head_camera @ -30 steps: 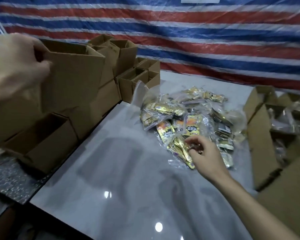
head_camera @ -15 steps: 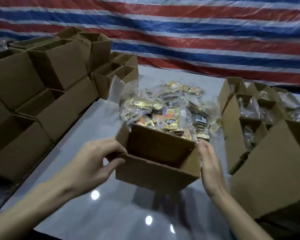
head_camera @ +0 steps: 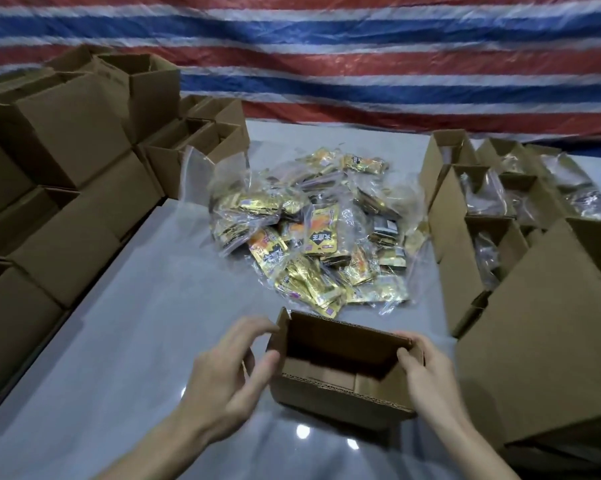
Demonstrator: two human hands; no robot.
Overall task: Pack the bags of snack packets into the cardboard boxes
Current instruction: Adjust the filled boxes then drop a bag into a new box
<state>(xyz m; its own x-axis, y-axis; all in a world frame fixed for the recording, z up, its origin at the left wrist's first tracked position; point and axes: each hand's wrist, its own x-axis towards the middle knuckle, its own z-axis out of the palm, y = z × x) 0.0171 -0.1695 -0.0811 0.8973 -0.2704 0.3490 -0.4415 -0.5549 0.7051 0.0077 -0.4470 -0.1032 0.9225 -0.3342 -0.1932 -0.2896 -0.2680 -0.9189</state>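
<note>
Cardboard box (head_camera: 340, 375), two hands (head_camera: 430, 375), one snack pile (head_camera: 312, 230)

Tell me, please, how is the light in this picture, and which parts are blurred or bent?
Head view: dim overall. Small bright lamp spots glare on the glossy table near the open box. The striped tarp and the left box stack look smeared. The wide lens curves the tarp's stripes. The foil packets shine, so their print is hard to read. Both hands look fairly sharp.

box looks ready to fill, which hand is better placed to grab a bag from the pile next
Probably the left hand: its fingers are loose beside the open box, while the right hand grips the box's right wall and can steady it. The bag pile lies straight ahead.
</note>
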